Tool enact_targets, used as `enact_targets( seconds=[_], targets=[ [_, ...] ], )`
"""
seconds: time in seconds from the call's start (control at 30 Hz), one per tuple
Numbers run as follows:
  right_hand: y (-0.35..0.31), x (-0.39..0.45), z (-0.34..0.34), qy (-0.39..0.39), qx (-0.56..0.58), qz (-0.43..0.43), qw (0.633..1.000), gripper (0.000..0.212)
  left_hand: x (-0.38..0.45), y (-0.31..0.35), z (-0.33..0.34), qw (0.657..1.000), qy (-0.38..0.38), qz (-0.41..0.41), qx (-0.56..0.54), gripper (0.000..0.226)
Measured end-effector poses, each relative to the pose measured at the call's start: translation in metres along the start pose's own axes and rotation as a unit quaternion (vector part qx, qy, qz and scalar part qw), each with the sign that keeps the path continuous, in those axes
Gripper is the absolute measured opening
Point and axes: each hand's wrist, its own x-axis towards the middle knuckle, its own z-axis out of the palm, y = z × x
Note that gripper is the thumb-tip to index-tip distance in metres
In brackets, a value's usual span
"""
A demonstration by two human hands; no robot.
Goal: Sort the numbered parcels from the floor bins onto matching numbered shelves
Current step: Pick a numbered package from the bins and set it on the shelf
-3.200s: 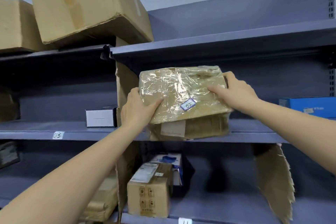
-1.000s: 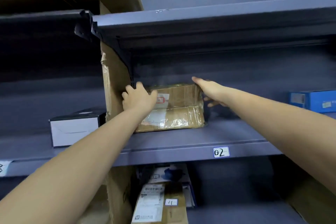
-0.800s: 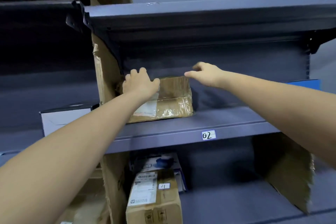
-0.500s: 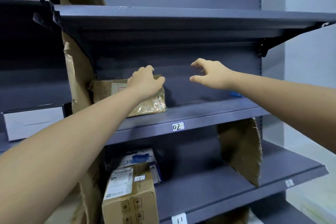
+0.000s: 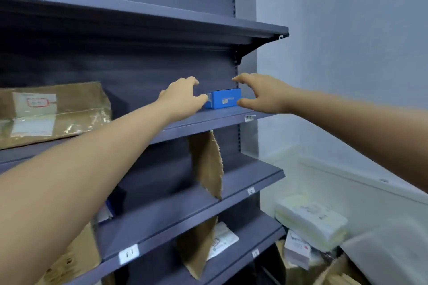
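Observation:
The brown cardboard parcel [image 5: 55,111], wrapped in clear film, lies on the dark grey shelf [image 5: 201,120] at the far left, and neither hand touches it. My left hand [image 5: 183,97] and my right hand [image 5: 259,95] are both stretched out in the air, fingers loosely spread, empty. A small blue box [image 5: 223,98] stands on the same shelf behind and between the two hands. Whether either hand touches it I cannot tell.
Torn cardboard dividers [image 5: 208,164] stand on the lower shelves, one labelled 11 [image 5: 128,254]. A brown box [image 5: 71,259] sits at the lower left. White and padded parcels [image 5: 310,222] are piled on the floor at the lower right beside the pale wall.
Both hands have let go of the brown parcel, which stays on the shelf. The view has swung right, so the parcel is now far left and the blue box lies between the hands.

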Motion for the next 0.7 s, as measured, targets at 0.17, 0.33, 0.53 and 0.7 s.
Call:
enact_targets(
  seconds=[0.17,0.33,0.53,0.7],
  targets=[
    [0.065,-0.079,-0.013,-0.033,-0.038,0.048,0.998,0.059,-0.008,0.08,0.056,0.998,-0.044,0.039,-0.026,0.052],
    [0.126,-0.152,-0.024,-0.056,-0.067,0.094,0.992,0.058,-0.022,0.159,0.107,0.991,-0.079,0.088,-0.06,0.051],
    [0.182,-0.217,-0.032,-0.089,-0.075,0.154,0.981,0.06,-0.024,0.231,0.16,0.98,-0.12,0.124,-0.098,0.054],
    [0.231,-0.258,-0.023,-0.099,-0.076,0.209,0.97,0.061,-0.024,0.281,0.218,0.967,-0.161,0.162,-0.114,0.054]
  ],
)
